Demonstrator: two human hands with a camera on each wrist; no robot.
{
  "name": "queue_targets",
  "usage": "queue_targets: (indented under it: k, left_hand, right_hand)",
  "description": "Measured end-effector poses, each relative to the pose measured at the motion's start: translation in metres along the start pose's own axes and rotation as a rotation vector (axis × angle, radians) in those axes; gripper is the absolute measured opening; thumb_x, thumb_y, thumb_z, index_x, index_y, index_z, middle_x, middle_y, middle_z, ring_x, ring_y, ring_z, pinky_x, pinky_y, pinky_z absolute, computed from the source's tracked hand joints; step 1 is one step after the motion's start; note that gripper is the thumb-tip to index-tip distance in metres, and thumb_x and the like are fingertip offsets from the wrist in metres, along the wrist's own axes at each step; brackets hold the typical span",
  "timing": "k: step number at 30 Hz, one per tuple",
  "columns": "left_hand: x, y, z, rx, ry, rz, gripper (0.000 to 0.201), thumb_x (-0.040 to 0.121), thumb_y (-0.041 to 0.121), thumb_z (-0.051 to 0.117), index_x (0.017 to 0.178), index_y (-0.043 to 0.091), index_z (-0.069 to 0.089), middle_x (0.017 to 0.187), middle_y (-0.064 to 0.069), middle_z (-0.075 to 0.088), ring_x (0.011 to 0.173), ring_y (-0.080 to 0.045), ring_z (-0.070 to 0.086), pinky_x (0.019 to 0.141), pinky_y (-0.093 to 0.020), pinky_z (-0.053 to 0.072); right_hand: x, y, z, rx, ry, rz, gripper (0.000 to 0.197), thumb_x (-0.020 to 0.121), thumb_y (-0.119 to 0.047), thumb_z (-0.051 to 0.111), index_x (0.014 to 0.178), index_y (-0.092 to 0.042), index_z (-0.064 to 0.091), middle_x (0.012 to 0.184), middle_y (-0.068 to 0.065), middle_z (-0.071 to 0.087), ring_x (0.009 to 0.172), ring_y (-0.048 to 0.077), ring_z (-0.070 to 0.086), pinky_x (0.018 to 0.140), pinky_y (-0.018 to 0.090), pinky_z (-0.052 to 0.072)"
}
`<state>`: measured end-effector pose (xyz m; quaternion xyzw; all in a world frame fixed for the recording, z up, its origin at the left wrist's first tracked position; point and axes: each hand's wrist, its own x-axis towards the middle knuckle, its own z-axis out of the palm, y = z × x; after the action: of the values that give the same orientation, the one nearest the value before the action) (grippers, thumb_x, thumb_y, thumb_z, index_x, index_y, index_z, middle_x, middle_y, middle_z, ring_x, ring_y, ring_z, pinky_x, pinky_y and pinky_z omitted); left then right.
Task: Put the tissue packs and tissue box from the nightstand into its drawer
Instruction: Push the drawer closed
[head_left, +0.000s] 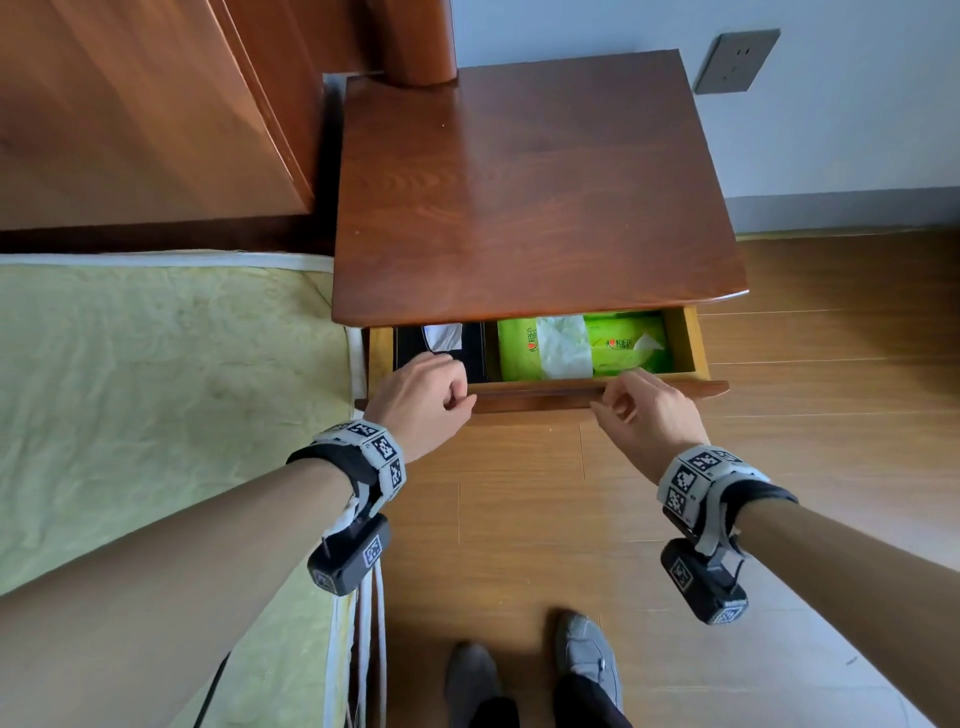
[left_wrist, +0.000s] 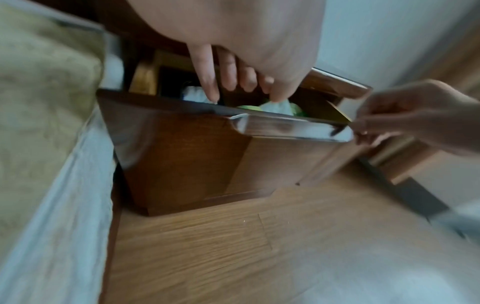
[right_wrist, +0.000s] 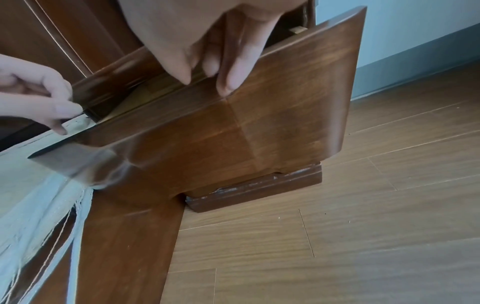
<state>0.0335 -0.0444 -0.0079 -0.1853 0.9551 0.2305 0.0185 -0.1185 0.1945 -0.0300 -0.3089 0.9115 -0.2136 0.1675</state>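
Observation:
The nightstand's (head_left: 519, 197) top is bare. Its drawer (head_left: 540, 397) stands partly open. Inside, a black tissue box (head_left: 470, 356) lies at the left. Two green tissue packs (head_left: 517, 351) (head_left: 626, 345) lie at the right, with white tissue poking out of them. My left hand (head_left: 447, 395) grips the drawer front at its left end, fingers curled over the top edge (left_wrist: 244, 96). My right hand (head_left: 623, 395) pinches the front's top lip further right (right_wrist: 205, 80). The nightstand top hides the back of the drawer.
A bed with a pale green cover (head_left: 156, 389) presses against the nightstand's left side, below a wooden headboard (head_left: 130, 104). The wall holds a grey socket (head_left: 737, 60). Wood floor (head_left: 519, 519) spreads in front, with my feet (head_left: 587, 654) on it.

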Motion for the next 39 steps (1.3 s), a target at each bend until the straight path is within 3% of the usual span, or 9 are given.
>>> queue_targets:
  k: [6, 14, 17, 20, 24, 26, 29, 35, 39]
  left_hand:
    - [-0.01, -0.016, 0.029, -0.096, -0.36, -0.199, 0.033, 0.086, 0.023, 0.044, 0.054, 0.016, 0.049, 0.058, -0.002, 0.044, 0.052, -0.02, 0.044, 0.059, -0.032, 0.049]
    - [-0.013, -0.017, 0.035, -0.044, -0.222, -0.26, 0.043, 0.087, 0.016, 0.047, 0.043, 0.014, 0.047, 0.072, 0.009, 0.053, 0.063, -0.02, 0.071, 0.066, -0.038, 0.062]
    - [-0.013, -0.016, 0.033, -0.044, -0.188, -0.239, 0.048, 0.088, 0.011, 0.048, 0.041, 0.014, 0.042, 0.059, 0.001, 0.063, 0.051, -0.016, 0.062, 0.068, -0.039, 0.062]
    - [-0.008, -0.011, 0.03, -0.034, -0.174, -0.217, 0.048, 0.083, 0.006, 0.046, 0.043, 0.02, 0.025, 0.045, 0.003, 0.03, 0.039, -0.017, 0.031, 0.067, -0.046, 0.062]
    - [-0.004, -0.01, 0.029, 0.0, -0.172, -0.211, 0.045, 0.079, 0.001, 0.045, 0.045, 0.018, 0.023, 0.043, 0.006, 0.042, 0.037, -0.017, 0.036, 0.063, -0.044, 0.061]
    - [0.0, -0.016, 0.026, 0.004, -0.147, -0.202, 0.045, 0.082, 0.0, 0.047, 0.044, 0.015, 0.029, 0.067, 0.005, 0.074, 0.049, -0.015, 0.063, 0.064, -0.038, 0.061]
    - [0.013, -0.022, 0.018, 0.028, -0.151, -0.177, 0.042, 0.079, -0.002, 0.046, 0.043, 0.013, 0.033, 0.106, 0.007, 0.077, 0.069, -0.019, 0.075, 0.056, -0.033, 0.059]
    - [0.027, -0.022, 0.014, 0.012, -0.14, -0.16, 0.035, 0.073, -0.006, 0.043, 0.05, 0.012, 0.025, 0.106, 0.001, 0.076, 0.047, -0.009, 0.061, 0.052, -0.031, 0.057]
    - [0.041, -0.027, 0.006, 0.071, -0.083, -0.228, 0.031, 0.087, 0.002, 0.046, 0.065, 0.012, 0.065, 0.116, 0.01, 0.074, 0.054, -0.006, 0.06, 0.046, -0.026, 0.049]
  right_hand:
    - [-0.003, 0.002, 0.005, -0.121, -0.215, 0.162, 0.026, 0.091, -0.033, 0.05, 0.091, -0.026, 0.075, 0.084, 0.003, 0.074, 0.08, 0.031, 0.065, 0.073, 0.036, 0.053]
    - [0.003, 0.013, 0.012, -0.107, -0.17, 0.127, 0.02, 0.092, -0.02, 0.057, 0.092, -0.017, 0.076, 0.089, 0.009, 0.075, 0.084, 0.037, 0.062, 0.071, 0.034, 0.048]
    - [0.005, 0.014, 0.011, -0.116, -0.144, 0.109, 0.017, 0.091, -0.019, 0.059, 0.093, -0.015, 0.076, 0.091, 0.011, 0.076, 0.087, 0.039, 0.064, 0.073, 0.037, 0.051]
    - [0.011, 0.016, 0.009, -0.136, -0.104, 0.088, 0.015, 0.088, -0.015, 0.059, 0.093, -0.01, 0.072, 0.093, 0.015, 0.074, 0.09, 0.04, 0.064, 0.074, 0.039, 0.053]
    - [0.017, 0.019, 0.005, -0.121, -0.119, 0.082, 0.018, 0.093, -0.023, 0.06, 0.095, -0.022, 0.078, 0.092, 0.007, 0.076, 0.087, 0.037, 0.064, 0.076, 0.037, 0.052]
    - [0.022, 0.019, 0.006, -0.117, -0.112, 0.048, 0.019, 0.094, -0.026, 0.059, 0.098, -0.025, 0.077, 0.093, 0.006, 0.076, 0.087, 0.036, 0.065, 0.077, 0.037, 0.053]
    - [0.035, 0.018, 0.008, -0.107, -0.067, 0.042, 0.019, 0.093, -0.022, 0.059, 0.094, -0.023, 0.077, 0.089, 0.006, 0.076, 0.082, 0.036, 0.064, 0.075, 0.036, 0.052]
    - [0.05, 0.016, 0.002, -0.077, -0.027, 0.036, 0.019, 0.094, -0.026, 0.06, 0.095, -0.024, 0.078, 0.085, 0.004, 0.076, 0.08, 0.033, 0.065, 0.076, 0.037, 0.054]
    - [0.065, 0.01, 0.008, -0.035, 0.046, 0.047, 0.02, 0.095, -0.017, 0.055, 0.093, -0.014, 0.074, 0.091, 0.008, 0.075, 0.084, 0.034, 0.064, 0.077, 0.037, 0.053]
